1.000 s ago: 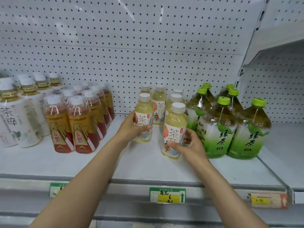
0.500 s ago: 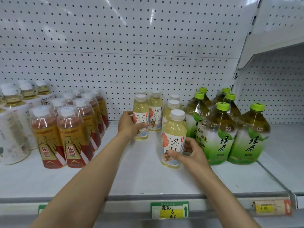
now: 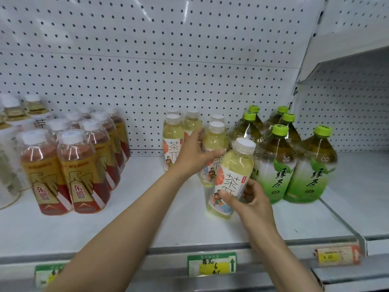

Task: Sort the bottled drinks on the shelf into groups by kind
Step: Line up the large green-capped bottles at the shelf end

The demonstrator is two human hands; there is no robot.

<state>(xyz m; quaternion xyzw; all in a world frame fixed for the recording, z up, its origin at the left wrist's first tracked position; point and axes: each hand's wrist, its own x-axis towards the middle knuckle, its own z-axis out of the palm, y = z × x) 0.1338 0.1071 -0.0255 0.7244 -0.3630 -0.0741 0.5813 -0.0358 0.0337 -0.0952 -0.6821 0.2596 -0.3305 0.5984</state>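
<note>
I am holding a pale yellow tea bottle [image 3: 230, 180] in my right hand [image 3: 250, 199], fingers curled around the lower part of its label, thumb on the front. The bottle is tilting, its white cap leaning to the right toward the green tea bottles [image 3: 277, 165], and its base is near the shelf [image 3: 168, 224]; I cannot tell whether it is touching the shelf or just above it.

My left hand [image 3: 193, 154] is reaching across to a second yellow tea bottle [image 3: 214, 144] just behind the first one, fingers wrapping its far side and thumb lying across the front of it. That bottle is standing upright. Three more of the same kind [image 3: 173, 140] are standing further back, near the pegboard wall [image 3: 147, 60], with one of them just left of my left hand.

The green tea bottles, large with bright green caps, are crowding together on the right side of the shelf, and the nearest one is just beside the tilted bottle. Well apart on the left, a block of red and gold bottles [image 3: 82, 171] is standing in rows, and beyond it, at the left edge, white-labelled bottles [image 3: 12, 114] are showing only in part and blurred.

Along the front rail of the shelf, a green and yellow price tag [image 3: 211, 264] is sitting below my right arm, another yellow tag [image 3: 336, 255] is sitting to the right, and a third [image 3: 49, 275] is showing at the left, beside my left arm.
</note>
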